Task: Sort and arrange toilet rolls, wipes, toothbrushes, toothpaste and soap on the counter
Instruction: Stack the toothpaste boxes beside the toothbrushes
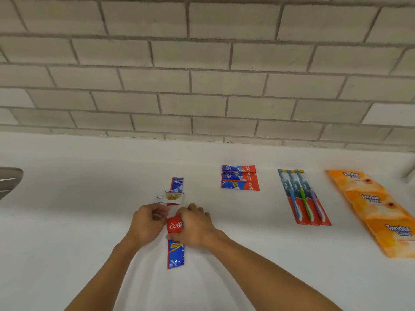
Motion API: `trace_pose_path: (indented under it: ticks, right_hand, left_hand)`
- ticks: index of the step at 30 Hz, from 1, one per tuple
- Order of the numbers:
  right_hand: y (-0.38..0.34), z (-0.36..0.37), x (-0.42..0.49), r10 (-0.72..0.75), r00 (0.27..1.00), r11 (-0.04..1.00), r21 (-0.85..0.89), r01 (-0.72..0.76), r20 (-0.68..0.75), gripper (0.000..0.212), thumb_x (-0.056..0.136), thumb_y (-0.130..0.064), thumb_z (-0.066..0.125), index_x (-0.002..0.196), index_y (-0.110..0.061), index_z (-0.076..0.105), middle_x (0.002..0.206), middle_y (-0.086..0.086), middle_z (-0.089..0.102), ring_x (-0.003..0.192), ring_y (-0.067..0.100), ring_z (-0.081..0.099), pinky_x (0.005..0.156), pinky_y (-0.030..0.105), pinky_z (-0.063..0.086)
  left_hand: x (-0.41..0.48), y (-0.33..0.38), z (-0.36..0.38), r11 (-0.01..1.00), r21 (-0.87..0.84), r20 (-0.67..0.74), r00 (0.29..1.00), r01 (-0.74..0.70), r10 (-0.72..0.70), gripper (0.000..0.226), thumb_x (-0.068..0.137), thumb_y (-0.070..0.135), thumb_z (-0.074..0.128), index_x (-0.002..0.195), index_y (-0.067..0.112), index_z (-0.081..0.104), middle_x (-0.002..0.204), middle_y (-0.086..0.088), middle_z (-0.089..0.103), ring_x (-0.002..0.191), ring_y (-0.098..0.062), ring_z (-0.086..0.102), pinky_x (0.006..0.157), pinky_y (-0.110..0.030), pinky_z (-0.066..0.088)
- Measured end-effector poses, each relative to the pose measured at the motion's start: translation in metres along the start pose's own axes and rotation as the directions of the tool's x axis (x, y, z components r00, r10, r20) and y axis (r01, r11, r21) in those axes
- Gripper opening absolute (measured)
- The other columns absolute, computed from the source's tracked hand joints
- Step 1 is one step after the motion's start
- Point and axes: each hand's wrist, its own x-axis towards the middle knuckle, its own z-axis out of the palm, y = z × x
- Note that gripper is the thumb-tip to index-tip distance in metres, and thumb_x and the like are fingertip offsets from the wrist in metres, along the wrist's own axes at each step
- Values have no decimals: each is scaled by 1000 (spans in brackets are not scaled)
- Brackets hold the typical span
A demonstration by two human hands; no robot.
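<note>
The white table (89,198) already carries finished groups along its right side. Farthest right is a slanting row of orange wipes packs (370,203), then three carded toothbrushes (303,196) lying side by side. Nearer the middle is a stack of toothpaste boxes (240,178), three of them overlapping.

The step in hand looks like the toothpaste sorting. One toothpaste box (175,254) lies lengthwise in front of the person. The right hand (197,225) is curled over its red middle, and the left hand (149,223) has its fingers bent in at the far end, apparently pinching it there (a scrap of white and red shows between the fingertips, too small to be sure of).

Just beyond lies a second toothpaste box (177,184), with a small white-and-gold soap packet (171,196) across it.

Next, I judge, the held box should go over to the stack, well apart on the right. The soap must then come off the other box before that one can follow.
</note>
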Motion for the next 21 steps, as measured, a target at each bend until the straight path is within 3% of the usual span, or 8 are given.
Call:
trace_pose_path:
  ticks: [2, 7, 11, 15, 18, 21]
  right_hand:
    - [-1, -1, 1, 17, 1000, 998, 62, -17, 8, 63, 75, -48, 75, 124, -18, 49, 122, 8, 51, 113, 27, 50, 96, 39, 43]
    - [6, -6, -3, 54, 999, 947, 317, -50, -2, 35, 80, -25, 77, 100, -18, 50, 114, 9, 65, 98, 19, 63, 73, 25, 47]
    - [17, -11, -8, 86, 994, 903, 426, -48, -71, 28, 80, -25, 76, 86, -23, 49, 102, 8, 71, 90, 17, 67, 74, 26, 53]
    - [28, -23, -14, 136, 982, 833, 551, -41, -133, 26, 80, -27, 75, 94, -21, 54, 92, 3, 70, 77, 12, 64, 62, 18, 49]
    - [36, -34, -18, 163, 975, 783, 621, -34, -152, 23, 82, -24, 74, 98, -24, 57, 95, 2, 68, 81, 15, 65, 65, 23, 53]
    - [44, -45, -23, 177, 974, 713, 700, -25, -145, 16, 87, -16, 69, 99, -22, 59, 97, 9, 68, 70, 17, 65, 59, 28, 54]
  left_hand:
    - [-5, -2, -2, 1000, -5, 15, 1000, 1, -1, 21, 83, -1, 65, 89, 20, 67, 86, 6, 68, 76, -3, 63, 62, -5, 43]
    - [-11, 0, -2, 999, -23, 26, 999, -22, 22, 20, 84, 1, 65, 90, 20, 68, 88, 6, 69, 78, -3, 64, 61, -3, 45]
    - [-17, 14, 3, 991, -134, 149, 989, 5, 15, 9, 89, 14, 64, 94, 20, 68, 93, 5, 71, 81, -8, 66, 58, -10, 48]
    - [-23, 26, 6, 982, -186, 283, 959, 30, 24, 14, 91, 27, 61, 99, 23, 71, 95, 9, 72, 86, -7, 68, 63, -12, 48]
    - [-24, 32, 4, 973, -215, 388, 922, 87, 3, 19, 87, 35, 65, 101, 25, 72, 96, 8, 73, 88, -6, 68, 66, -16, 49]
    - [-23, 37, 4, 980, -184, 452, 892, 77, 15, 18, 82, 31, 73, 99, 26, 73, 94, 7, 74, 89, -6, 68, 65, -18, 50]
